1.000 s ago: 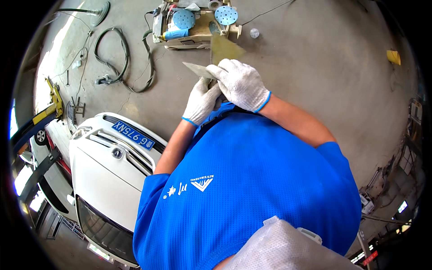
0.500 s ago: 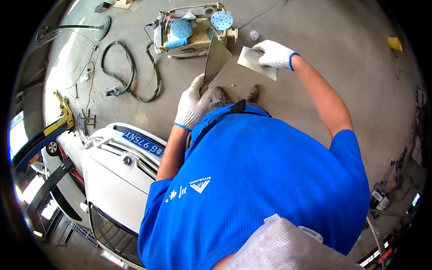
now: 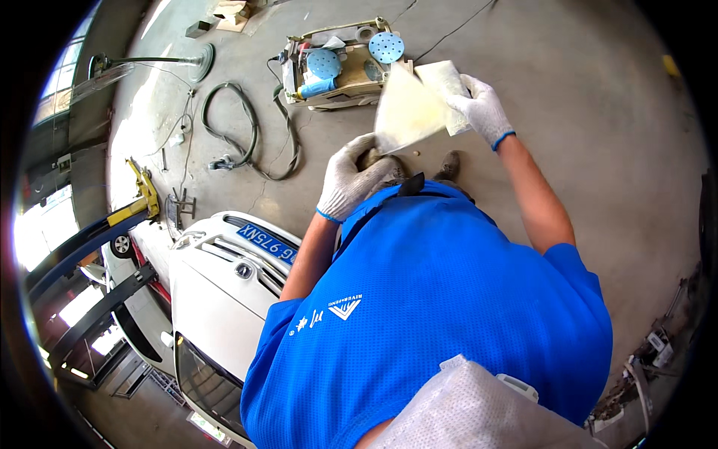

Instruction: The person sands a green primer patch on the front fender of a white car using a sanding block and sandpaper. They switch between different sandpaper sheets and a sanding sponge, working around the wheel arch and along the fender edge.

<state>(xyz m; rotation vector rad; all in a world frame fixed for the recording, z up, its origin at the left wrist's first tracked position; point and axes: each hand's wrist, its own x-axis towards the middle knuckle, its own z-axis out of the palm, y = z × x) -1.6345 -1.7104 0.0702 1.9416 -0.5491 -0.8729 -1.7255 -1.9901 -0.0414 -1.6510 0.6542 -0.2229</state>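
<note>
As the head camera looks down past a blue short-sleeved shirt (image 3: 434,284), a worker's two white-gloved hands bring a pair of flat tools together above a grey concrete floor (image 3: 576,82). Half a second ago the tools were apart, the right hand well out to the side; now a thin, pale yellowish, wedge-shaped blade (image 3: 407,116) overlaps a thin, pale rectangular plate (image 3: 440,75) in the frame, though whether they touch cannot be told. The blade, earlier seen narrow and steep, turns its broad face to the camera. The left hand (image 3: 350,178) is closed around the blade's narrow end, its bare forearm (image 3: 310,254) slanting up and inward. The right hand (image 3: 482,112) pinches the plate at its outer edge, that arm reaching farther forward and bent inward. Beyond the blade stands a beige cart (image 3: 351,97) topped with two light-blue perforated discs (image 3: 387,47); the cart and a white car (image 3: 217,299) at left have shifted rightward in the frame.
</note>
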